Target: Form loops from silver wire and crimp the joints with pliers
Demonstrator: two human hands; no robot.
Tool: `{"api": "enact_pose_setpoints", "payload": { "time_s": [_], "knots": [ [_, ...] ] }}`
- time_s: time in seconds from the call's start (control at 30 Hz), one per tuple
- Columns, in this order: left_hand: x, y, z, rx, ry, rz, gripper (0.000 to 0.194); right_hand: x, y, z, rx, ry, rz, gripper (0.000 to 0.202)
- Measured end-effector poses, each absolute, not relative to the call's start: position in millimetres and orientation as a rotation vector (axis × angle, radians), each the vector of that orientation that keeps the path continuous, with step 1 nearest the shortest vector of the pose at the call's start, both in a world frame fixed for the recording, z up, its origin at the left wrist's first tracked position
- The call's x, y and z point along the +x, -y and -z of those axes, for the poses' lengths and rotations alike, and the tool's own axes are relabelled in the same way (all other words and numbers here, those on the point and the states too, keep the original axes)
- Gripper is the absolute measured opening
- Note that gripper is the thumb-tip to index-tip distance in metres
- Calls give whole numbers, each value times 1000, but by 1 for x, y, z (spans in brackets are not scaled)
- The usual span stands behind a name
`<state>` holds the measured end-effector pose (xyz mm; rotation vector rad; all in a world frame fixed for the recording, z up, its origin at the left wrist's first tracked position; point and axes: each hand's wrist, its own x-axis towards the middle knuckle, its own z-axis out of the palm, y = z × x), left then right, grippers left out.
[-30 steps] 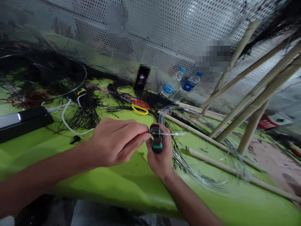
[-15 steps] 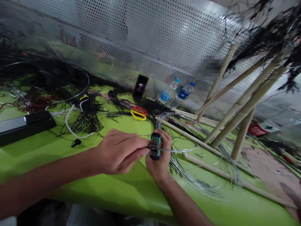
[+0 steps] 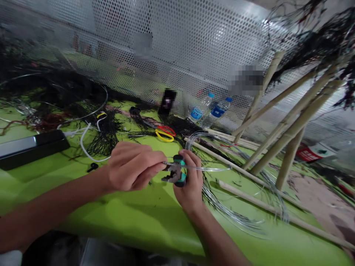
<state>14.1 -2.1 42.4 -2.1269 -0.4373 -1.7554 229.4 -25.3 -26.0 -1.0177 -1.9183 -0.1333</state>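
My right hand is closed round the handles of a pair of pliers with green and black grips, whose jaws stand apart and point left. A bent silvery wire runs past the upper side of the pliers and loops out to the right. My left hand pinches the wire's left end between thumb and fingers, close beside the jaws. Behind and below my right hand, a coil of loose wire lies on the green table.
Scissors with red and yellow handles lie beyond my hands. Two water bottles stand by the perforated metal panel. Bamboo poles lean at the right. A black box and white cable lie left.
The pliers' jaws have opened. My left hand has drawn away to the left and slightly up with the wire end, so the jaws show between my hands.
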Motion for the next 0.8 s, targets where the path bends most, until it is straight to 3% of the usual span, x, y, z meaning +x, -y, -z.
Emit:
{"api": "enact_pose_setpoints", "payload": {
  "time_s": [0.23,0.8],
  "knots": [
    [22,10,-36,-2181,429,1836,17,227,16,33,-1052,1715,186,59],
    [35,18,-16,-2237,316,1854,21,224,23,46,-936,1681,-9,56]
  ]
}}
